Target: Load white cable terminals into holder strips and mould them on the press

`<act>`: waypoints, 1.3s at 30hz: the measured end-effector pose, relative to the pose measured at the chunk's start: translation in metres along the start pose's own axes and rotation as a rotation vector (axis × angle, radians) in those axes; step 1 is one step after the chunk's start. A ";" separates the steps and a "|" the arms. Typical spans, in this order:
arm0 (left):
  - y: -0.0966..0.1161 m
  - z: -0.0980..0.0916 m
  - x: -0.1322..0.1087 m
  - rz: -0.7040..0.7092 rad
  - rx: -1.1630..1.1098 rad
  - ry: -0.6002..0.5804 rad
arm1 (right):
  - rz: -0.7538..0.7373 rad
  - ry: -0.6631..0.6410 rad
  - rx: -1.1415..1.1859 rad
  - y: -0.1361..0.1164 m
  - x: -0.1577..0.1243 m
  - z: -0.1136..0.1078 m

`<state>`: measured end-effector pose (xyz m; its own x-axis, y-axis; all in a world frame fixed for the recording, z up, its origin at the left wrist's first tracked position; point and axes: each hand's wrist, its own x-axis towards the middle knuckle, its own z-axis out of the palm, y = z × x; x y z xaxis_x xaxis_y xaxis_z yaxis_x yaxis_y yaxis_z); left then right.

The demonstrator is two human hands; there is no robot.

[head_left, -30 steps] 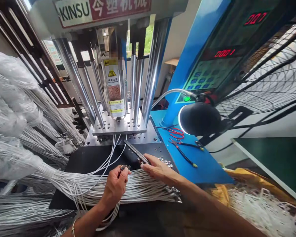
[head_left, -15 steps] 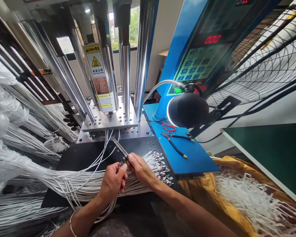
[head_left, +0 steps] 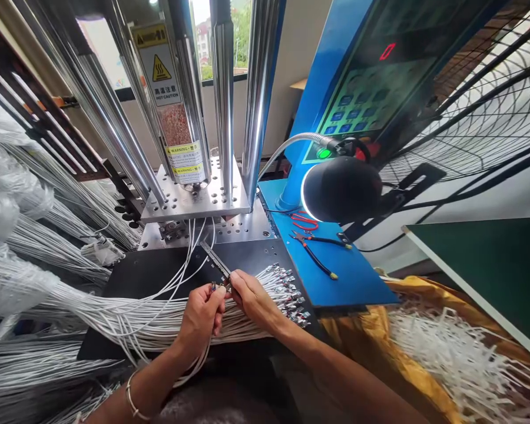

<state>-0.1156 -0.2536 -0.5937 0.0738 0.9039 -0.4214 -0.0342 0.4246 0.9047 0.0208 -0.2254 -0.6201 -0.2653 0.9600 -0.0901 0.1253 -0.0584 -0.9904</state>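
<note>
My left hand [head_left: 201,318] pinches the small connector end of a white cable, its fingers curled over the bundle. Close on its right, my right hand [head_left: 254,297] grips a narrow metal bar [head_left: 215,259] that points up and left toward the press. Under both hands a thick bundle of white cables [head_left: 110,321] lies across the black table [head_left: 159,268]. The cables' small metal connectors [head_left: 287,294] fan out right of my right hand. A few loose white cables run up to the press's lower plates [head_left: 203,203].
On the blue board [head_left: 335,288] lie black-handled pliers [head_left: 311,253] and a red-handled tool [head_left: 304,221]. A black lamp [head_left: 342,189] hangs above it. Wrapped cable bundles [head_left: 17,282] fill the left side. White scraps [head_left: 454,353] lie in a yellow bag at the right.
The press's upper plate has risen a little from the lower one, showing more of the gap. The red display reads differently. My hands stay close together, with the view slightly shifted.
</note>
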 end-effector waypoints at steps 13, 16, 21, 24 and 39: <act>0.010 -0.029 0.007 0.086 0.199 -0.051 | 0.074 -0.055 0.156 -0.011 -0.002 -0.007; 0.007 -0.028 0.007 0.110 0.298 -0.091 | 0.054 -0.101 0.102 -0.009 -0.003 -0.005; 0.001 -0.025 0.008 0.089 0.253 -0.107 | -0.038 -0.108 -0.064 -0.008 -0.001 -0.006; 0.000 -0.026 0.007 0.089 0.200 -0.101 | -0.121 -0.141 -0.209 -0.010 -0.002 -0.008; 0.002 -0.038 0.016 0.193 0.255 0.204 | -0.031 -0.075 0.041 -0.006 -0.008 -0.007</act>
<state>-0.1525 -0.2364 -0.6011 -0.1109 0.9688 -0.2217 0.2229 0.2417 0.9444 0.0284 -0.2305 -0.6132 -0.3392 0.9384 -0.0656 0.0771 -0.0417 -0.9961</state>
